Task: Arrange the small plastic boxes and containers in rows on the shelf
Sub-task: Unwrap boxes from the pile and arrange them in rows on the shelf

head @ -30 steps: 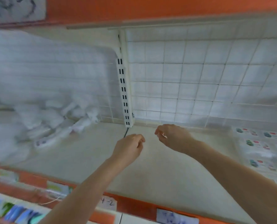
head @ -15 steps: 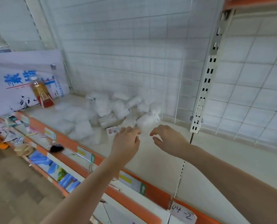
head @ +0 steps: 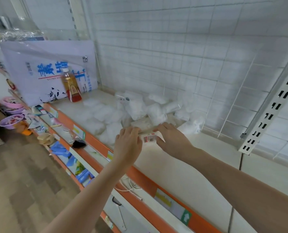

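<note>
Cream shelf (head: 182,167) with orange front edge, heaped at the back with white wrapped packs (head: 123,115). At the heap's near edge, left hand (head: 128,145) and right hand (head: 171,140), fingers curled, pinching either end of one small labelled box (head: 149,139) just above the shelf.

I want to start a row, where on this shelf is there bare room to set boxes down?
The bare shelf runs right of both hands, between the orange front edge and the wire grid back. Left of the hands it is crowded: a heap of white packets reaches toward the bottle.
</note>
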A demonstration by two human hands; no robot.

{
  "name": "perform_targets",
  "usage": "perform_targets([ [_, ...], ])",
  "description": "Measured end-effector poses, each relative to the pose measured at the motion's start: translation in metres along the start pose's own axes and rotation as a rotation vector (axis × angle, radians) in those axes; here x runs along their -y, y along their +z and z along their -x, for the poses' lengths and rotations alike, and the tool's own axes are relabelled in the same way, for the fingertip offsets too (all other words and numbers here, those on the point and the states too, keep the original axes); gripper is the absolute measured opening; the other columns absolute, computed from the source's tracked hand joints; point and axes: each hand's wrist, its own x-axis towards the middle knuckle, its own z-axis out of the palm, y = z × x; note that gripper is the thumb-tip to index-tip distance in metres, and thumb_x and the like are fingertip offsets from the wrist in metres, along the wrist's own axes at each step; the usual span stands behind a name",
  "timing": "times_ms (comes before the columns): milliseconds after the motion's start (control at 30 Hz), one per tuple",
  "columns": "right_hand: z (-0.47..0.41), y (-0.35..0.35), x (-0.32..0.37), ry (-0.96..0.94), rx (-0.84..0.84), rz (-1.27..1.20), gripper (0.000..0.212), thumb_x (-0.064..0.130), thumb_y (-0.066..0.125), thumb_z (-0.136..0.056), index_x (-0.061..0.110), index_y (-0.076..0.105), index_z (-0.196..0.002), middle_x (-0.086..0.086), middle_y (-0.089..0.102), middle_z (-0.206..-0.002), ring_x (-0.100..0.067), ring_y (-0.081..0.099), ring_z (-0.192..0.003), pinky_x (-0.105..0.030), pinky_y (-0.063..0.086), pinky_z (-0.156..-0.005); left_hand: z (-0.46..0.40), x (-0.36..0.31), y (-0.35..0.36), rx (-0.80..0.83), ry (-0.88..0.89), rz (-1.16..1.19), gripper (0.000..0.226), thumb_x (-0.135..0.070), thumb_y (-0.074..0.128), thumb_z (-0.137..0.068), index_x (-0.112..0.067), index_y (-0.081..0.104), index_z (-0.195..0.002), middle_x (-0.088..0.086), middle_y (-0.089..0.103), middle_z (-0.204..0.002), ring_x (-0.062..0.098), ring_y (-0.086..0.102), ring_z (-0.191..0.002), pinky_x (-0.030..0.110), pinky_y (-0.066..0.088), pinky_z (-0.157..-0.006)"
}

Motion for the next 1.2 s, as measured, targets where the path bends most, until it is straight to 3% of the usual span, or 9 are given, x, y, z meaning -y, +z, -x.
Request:
perform_targets([
  [167,-0.026,0.016,0.013,-0.039,-0.005,-0.034,0.032,0.027,0.049,-0.093,0.016,0.053,-0.123,0.000,0.051,-0.123,-0.019,0.044,-0.115,-0.031,0.039,-0.093,-0.008,0.027,-0.002,-0.070,-0.053,-0.042,0.036,-0.007,0.050,-0.085,-0.012,0.056,-0.120,0.006,0.057,-0.120,0.028,0.045,-0.115,0.038,0.036,-0.092],
  [367,-0.038,0.034,0.023,-0.084,0.133,0.034,0.039,0.038,0.052,-0.091,0.020,0.049,-0.126,0.001,0.048,-0.122,-0.018,0.044,-0.116,-0.029,0.033,-0.097,-0.021,0.052,-0.002,0.103,-0.222,-0.115,0.057,-0.043,0.051,-0.091,-0.016,0.033,-0.138,0.009,0.034,-0.143,0.030,0.026,-0.133,0.039,0.028,-0.107],
  [600,-0.041,0.037,0.022,-0.087,0.162,0.050,0.040,0.040,0.052,-0.091,0.020,0.049,-0.126,0.001,0.051,-0.120,-0.019,0.045,-0.117,-0.031,0.032,-0.097,-0.023,0.054,-0.002,0.108,-0.187,-0.139,0.054,-0.040,0.052,-0.089,-0.014,0.038,-0.135,0.009,0.037,-0.141,0.030,0.025,-0.131,0.038,0.030,-0.105],
  [767,-0.045,0.036,0.028,-0.083,0.165,0.091,0.035,0.034,0.048,-0.094,0.018,0.048,-0.125,-0.002,0.049,-0.123,-0.021,0.045,-0.118,-0.034,0.034,-0.098,-0.020,0.057,-0.016,-0.106,-0.143,0.077,0.040,-0.025,0.050,-0.091,-0.007,0.050,-0.127,0.011,0.055,-0.126,0.027,0.042,-0.120,0.036,0.042,-0.090],
  [933,-0.048,0.036,0.041,-0.095,0.074,0.007,0.036,0.032,0.043,-0.097,0.015,0.047,-0.128,-0.003,0.050,-0.127,-0.021,0.044,-0.117,-0.033,0.036,-0.098,-0.015,0.074,-0.026,-0.290,-0.269,0.290,0.030,-0.022,0.043,-0.096,-0.005,0.053,-0.120,0.012,0.061,-0.113,0.027,0.053,-0.108,0.036,0.044,-0.086],
  [1100,-0.055,0.046,0.062,-0.184,0.173,0.097,0.057,0.049,0.043,-0.094,0.015,0.034,-0.139,-0.006,0.043,-0.137,-0.024,0.039,-0.126,-0.039,0.034,-0.103,-0.009,0.081,-0.028,-0.357,-0.312,0.370,0.025,-0.021,0.037,-0.100,-0.002,0.052,-0.106,0.010,0.058,-0.091,0.026,0.055,-0.083,0.037,0.044,-0.069],
  [1200,-0.058,0.061,0.072,-0.186,0.221,0.261,0.067,0.059,0.042,-0.090,0.013,0.033,-0.137,-0.013,0.045,-0.135,-0.030,0.042,-0.122,-0.043,0.038,-0.098,-0.005,0.082,-0.029,-0.384,-0.385,0.408,0.029,-0.026,0.033,-0.101,-0.004,0.050,-0.108,0.003,0.052,-0.085,0.022,0.052,-0.079,0.035,0.042,-0.064],
])
